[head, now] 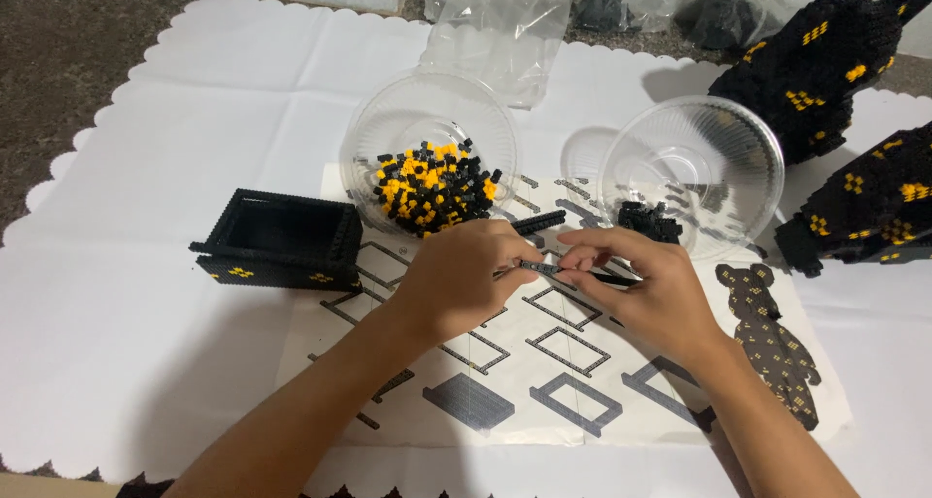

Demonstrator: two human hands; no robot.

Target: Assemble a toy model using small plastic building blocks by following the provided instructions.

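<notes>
Left hand (464,275): its fingers are pinched tight on the left end of a thin black strip of tiny bricks (573,272).
Right hand (643,286): its fingers are closed on the right part of the same strip, so both hands hold it together.
Black strip: it is lifted just above the paper sheet, between the two hands, and it lies nearly flat.
Paper sheet (544,381): it lies under the hands and shows grey drawings of frames and a picture of a dark bear at its right side.
Left bowl (432,153): a clear plastic bowl just behind the left hand, with a heap of small black and yellow bricks in it.
Right bowl (691,173): a clear plastic bowl behind the right hand, with a small pile of black bricks at its near edge.
Black box (282,238): an open box built of black bricks with little yellow spots, to the left of the left hand and apart from it.
Big brick pieces (845,119): two large black shapes with yellow spots at the far right.
White cloth (146,314): a cloth with a wavy edge, under all of these things.
Plastic bags (505,27): clear bags at the far side of the cloth.
</notes>
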